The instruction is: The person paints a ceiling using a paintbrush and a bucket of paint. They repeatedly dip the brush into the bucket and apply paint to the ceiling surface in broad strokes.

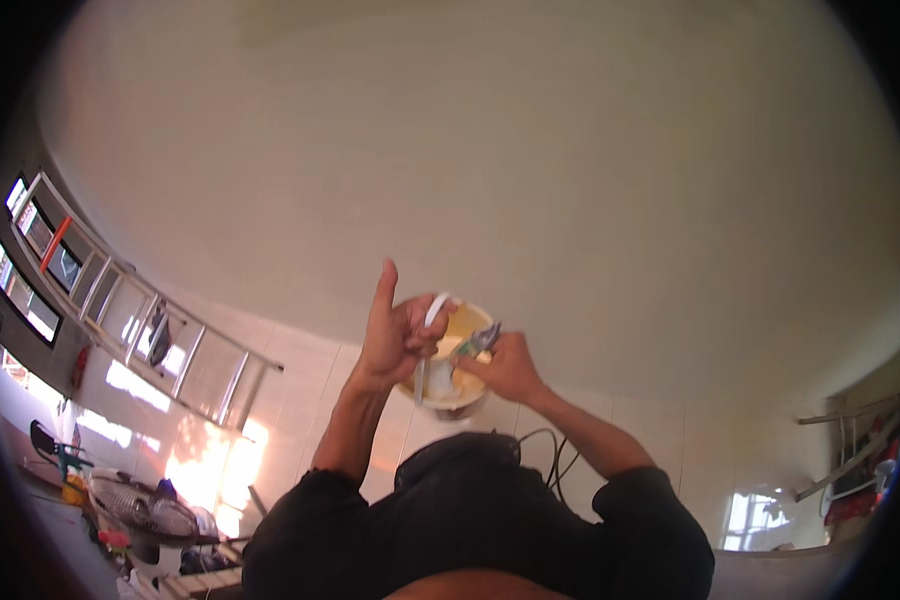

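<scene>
A round, cream-yellow fixture [467, 335], shaped like a shallow bowl with a pale rim, sits at the middle of the view, raised in front of the plain off-white wall [490, 150] and held between both hands. The left hand [395, 335] grips its left edge: the fingers are curled around a white curved strip [435, 310] that runs down across the fixture's face, while the forefinger sticks straight up, clear of everything. The right hand [510, 368] is closed around a small metal tool [482, 340] with a greenish grip, whose tip rests on the fixture's inner face near its right side; whether the tool is pliers or a cutter cannot be told. Both forearms rise from the lower edge, bare below pushed-up black sleeves [630, 510], elbows bent and spread, the wrists drawing together at the fixture. A dark cable [555, 450] loops below the right wrist. To the left, a metal ladder [140, 320] leans slantwise across tiled wall, and a fan [135, 505] with a wire guard lies among clutter at lower left.
</scene>
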The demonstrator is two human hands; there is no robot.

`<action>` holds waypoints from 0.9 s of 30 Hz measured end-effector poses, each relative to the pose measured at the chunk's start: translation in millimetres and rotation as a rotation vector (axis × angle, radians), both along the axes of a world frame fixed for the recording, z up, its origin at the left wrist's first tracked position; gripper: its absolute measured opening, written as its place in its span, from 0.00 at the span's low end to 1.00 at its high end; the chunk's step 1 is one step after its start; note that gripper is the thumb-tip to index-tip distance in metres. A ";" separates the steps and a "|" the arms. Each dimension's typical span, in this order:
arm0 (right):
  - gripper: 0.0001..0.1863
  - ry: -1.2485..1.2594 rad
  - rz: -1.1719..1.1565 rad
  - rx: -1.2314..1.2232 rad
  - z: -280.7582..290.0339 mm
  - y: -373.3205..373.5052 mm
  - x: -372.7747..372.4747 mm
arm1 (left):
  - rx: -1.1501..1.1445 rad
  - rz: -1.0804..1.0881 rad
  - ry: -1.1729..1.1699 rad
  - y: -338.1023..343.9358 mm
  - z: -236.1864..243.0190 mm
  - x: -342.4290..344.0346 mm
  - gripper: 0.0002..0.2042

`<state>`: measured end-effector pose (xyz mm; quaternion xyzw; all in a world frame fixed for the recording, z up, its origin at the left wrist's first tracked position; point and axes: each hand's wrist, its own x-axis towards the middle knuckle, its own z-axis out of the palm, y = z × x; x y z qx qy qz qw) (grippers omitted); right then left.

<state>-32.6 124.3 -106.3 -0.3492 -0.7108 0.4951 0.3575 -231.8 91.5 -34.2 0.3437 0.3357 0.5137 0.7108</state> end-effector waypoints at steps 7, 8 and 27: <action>0.13 -0.155 -0.159 0.714 2.8 8.9 14.8 | -0.078 0.076 0.031 -17.3 6.5 8.0 0.53; 0.13 -0.183 -0.149 0.784 3.3 15.2 14.8 | -0.062 0.069 0.008 -14.7 2.9 6.3 0.53; 0.13 -0.045 -0.010 0.086 2.6 -18.0 -3.9 | -0.017 0.073 0.027 -14.1 -8.9 2.5 0.49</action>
